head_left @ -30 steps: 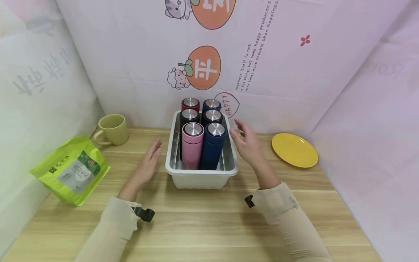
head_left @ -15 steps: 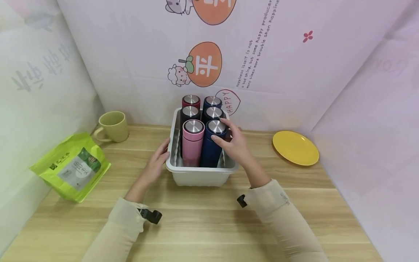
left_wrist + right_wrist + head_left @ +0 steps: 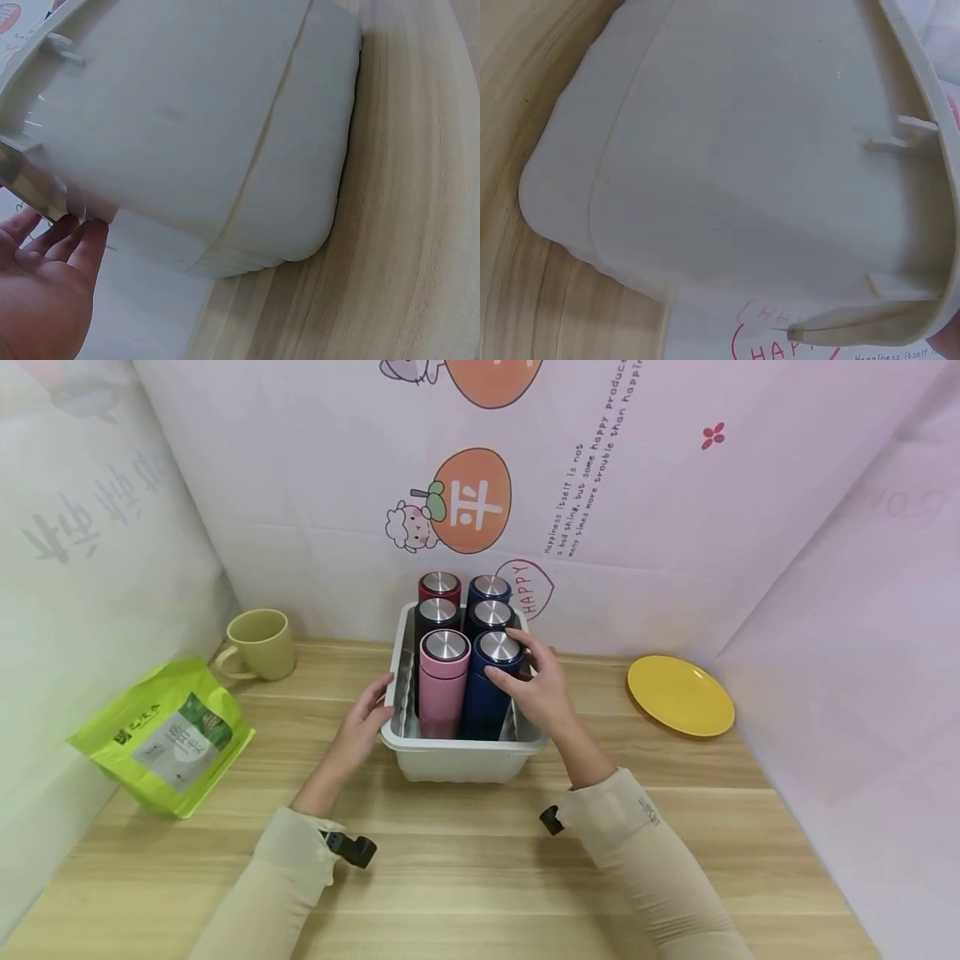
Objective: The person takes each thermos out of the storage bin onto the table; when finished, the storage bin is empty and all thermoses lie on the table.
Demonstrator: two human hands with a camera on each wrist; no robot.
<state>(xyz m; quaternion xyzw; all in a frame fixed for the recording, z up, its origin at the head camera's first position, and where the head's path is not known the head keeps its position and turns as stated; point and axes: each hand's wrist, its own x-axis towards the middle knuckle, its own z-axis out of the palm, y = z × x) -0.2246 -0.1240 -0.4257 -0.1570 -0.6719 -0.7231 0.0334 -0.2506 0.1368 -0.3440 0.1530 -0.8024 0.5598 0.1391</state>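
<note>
- My right hand (image 3: 536,685) is wrapped around the top of the front blue bottle (image 3: 483,706), thumb in front and fingers beyond; a second ago it hung beside the box, holding nothing.
- That bottle is upright in the white box (image 3: 461,766), so my grip is on but the bottle isn't out.
- My left hand (image 3: 358,727) has come in as well: bent fingers hold the box's near-left rim, so the box looks steadied.
- Left of my right hand, the pink bottle (image 3: 441,706) stands beside the blue one; four more bottles, including a red bottle (image 3: 440,583), stand farther from me.
- Further right, a yellow plate (image 3: 681,696); beyond my left hand, a mug (image 3: 262,645) and a green bag (image 3: 180,739).
</note>
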